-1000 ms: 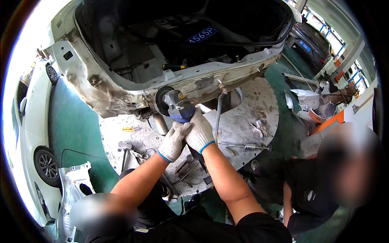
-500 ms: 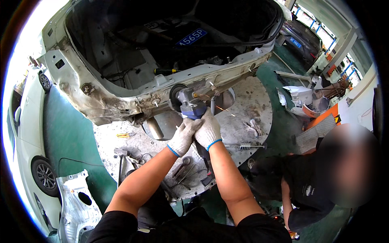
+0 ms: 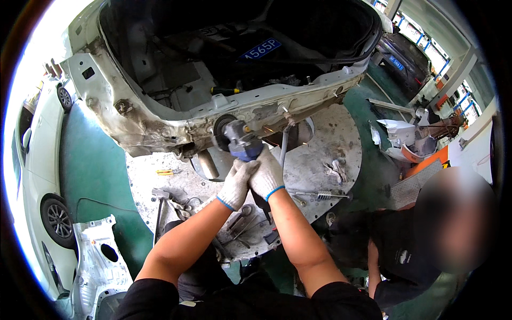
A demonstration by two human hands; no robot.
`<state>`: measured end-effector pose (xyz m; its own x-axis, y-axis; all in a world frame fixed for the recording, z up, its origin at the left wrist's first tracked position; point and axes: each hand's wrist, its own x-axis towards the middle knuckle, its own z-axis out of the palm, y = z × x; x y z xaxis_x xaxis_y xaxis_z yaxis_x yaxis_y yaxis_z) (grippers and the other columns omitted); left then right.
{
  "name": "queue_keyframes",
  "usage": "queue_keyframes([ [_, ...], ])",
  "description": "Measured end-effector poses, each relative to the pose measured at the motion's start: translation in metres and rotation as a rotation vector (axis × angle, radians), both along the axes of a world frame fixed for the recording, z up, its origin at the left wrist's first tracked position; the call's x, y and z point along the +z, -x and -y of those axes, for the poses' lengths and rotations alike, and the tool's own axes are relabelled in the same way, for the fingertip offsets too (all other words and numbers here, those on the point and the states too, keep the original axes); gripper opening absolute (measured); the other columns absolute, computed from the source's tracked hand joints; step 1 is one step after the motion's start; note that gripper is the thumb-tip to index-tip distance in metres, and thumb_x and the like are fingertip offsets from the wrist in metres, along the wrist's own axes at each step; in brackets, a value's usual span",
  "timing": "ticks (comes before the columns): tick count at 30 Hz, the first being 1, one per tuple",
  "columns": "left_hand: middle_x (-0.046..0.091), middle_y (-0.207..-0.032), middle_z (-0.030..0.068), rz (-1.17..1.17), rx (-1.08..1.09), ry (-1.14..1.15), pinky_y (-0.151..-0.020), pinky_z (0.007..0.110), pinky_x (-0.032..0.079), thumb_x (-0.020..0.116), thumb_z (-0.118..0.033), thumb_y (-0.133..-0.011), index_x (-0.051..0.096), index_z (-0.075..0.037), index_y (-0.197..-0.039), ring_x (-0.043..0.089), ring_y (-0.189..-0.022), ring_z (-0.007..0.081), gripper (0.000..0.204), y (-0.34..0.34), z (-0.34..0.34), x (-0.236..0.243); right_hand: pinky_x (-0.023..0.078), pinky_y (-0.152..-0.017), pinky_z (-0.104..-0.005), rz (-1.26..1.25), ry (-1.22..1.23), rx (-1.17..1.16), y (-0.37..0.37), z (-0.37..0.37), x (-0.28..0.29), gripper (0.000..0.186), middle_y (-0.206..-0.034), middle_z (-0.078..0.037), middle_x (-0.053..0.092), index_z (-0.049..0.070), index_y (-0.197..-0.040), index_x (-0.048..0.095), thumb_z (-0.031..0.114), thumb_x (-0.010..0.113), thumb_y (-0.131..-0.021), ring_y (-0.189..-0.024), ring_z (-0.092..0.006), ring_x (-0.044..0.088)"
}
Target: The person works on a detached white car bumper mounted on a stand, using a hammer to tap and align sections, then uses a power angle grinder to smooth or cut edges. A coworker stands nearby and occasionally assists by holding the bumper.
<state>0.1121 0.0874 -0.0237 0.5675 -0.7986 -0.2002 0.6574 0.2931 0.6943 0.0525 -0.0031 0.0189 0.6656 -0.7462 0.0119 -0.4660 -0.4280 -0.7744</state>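
Both my hands, in white knit gloves with blue cuffs, are closed around an angle grinder [image 3: 242, 141] with a grey head and a blue body. My left hand [image 3: 236, 184] wraps it from the left, and my right hand [image 3: 267, 173] overlaps it on the right. The grinder's dark round disc [image 3: 224, 132] is up against the lower edge of the bare, scraped rear panel [image 3: 176, 132] of a car body. A few orange sparks show to the right of the grinder head. My gloves hide most of its handle.
The car's open trunk holds a yellow-black screwdriver [image 3: 225, 90]. Below lies a round metal platform [image 3: 341, 144] with gloves [image 3: 336, 169] and several tools. A person in black [image 3: 397, 250] is close on my right. A white car [image 3: 40, 176] and a cut metal panel [image 3: 101, 256] are left.
The grinder and both hands have shifted left along the rear panel's edge. The view has turned slightly, so the car body appears farther right. Fewer sparks show now.
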Motion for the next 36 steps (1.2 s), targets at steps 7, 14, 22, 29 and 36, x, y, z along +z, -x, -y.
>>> queue_keyframes([
  [7, 0.067, -0.122, 0.0090, -0.155, -0.092, 0.131, -0.105, 0.039, 0.050, 0.063, -0.014, -0.101, 0.058, -0.003, -0.132, 0.064, -0.114, 0.0225, 0.033, -0.007, -0.015, -0.017, 0.055, -0.089, -0.0536, -0.153, 0.119, 0.063, 0.003, -0.021, 0.032, 0.070, -0.112, -0.030, 0.071, -0.004, -0.124, 0.054, 0.049, 0.077, -0.083, -0.107, -0.0465, 0.068],
  [14, 0.066, -0.135, 0.0093, -0.202, -0.159, 0.248, -0.111, 0.044, 0.048, 0.062, -0.022, -0.101, 0.054, -0.008, -0.141, 0.063, -0.124, 0.0278, 0.043, 0.005, 0.006, 0.023, 0.058, -0.090, -0.0484, -0.378, 0.315, 0.037, 0.000, -0.009, 0.069, 0.072, -0.107, -0.027, 0.071, -0.006, -0.122, 0.052, 0.048, 0.080, -0.082, -0.104, -0.0427, 0.071],
  [22, 0.068, -0.131, 0.0102, -0.196, -0.156, 0.353, -0.110, 0.045, 0.049, 0.060, -0.027, -0.102, 0.058, -0.007, -0.136, 0.065, -0.122, 0.0264, 0.039, 0.007, 0.016, 0.018, 0.059, -0.088, -0.0467, -0.492, 0.440, 0.066, -0.003, -0.010, 0.092, 0.065, -0.105, -0.027, 0.071, -0.006, -0.120, 0.053, 0.038, 0.080, -0.082, -0.102, -0.0407, 0.073],
  [29, 0.070, -0.120, 0.0070, -0.255, -0.196, 0.383, -0.102, 0.039, 0.051, 0.060, -0.023, -0.103, 0.065, -0.004, -0.124, 0.066, -0.113, 0.0205, 0.028, 0.007, 0.017, 0.032, 0.060, -0.089, -0.0474, -0.510, 0.445, 0.058, -0.003, -0.005, 0.091, 0.062, -0.109, -0.029, 0.071, -0.006, -0.122, 0.052, 0.032, 0.078, -0.081, -0.104, -0.0402, 0.073],
  [36, 0.071, -0.120, 0.0068, -0.323, -0.210, 0.406, -0.102, 0.038, 0.052, 0.061, -0.020, -0.102, 0.067, -0.005, -0.124, 0.067, -0.113, 0.0209, 0.027, 0.008, 0.023, 0.026, 0.060, -0.088, -0.0472, -0.600, 0.498, 0.067, -0.006, -0.010, 0.103, 0.061, -0.106, -0.027, 0.073, -0.005, -0.121, 0.052, 0.032, 0.078, -0.080, -0.103, -0.0399, 0.073],
])
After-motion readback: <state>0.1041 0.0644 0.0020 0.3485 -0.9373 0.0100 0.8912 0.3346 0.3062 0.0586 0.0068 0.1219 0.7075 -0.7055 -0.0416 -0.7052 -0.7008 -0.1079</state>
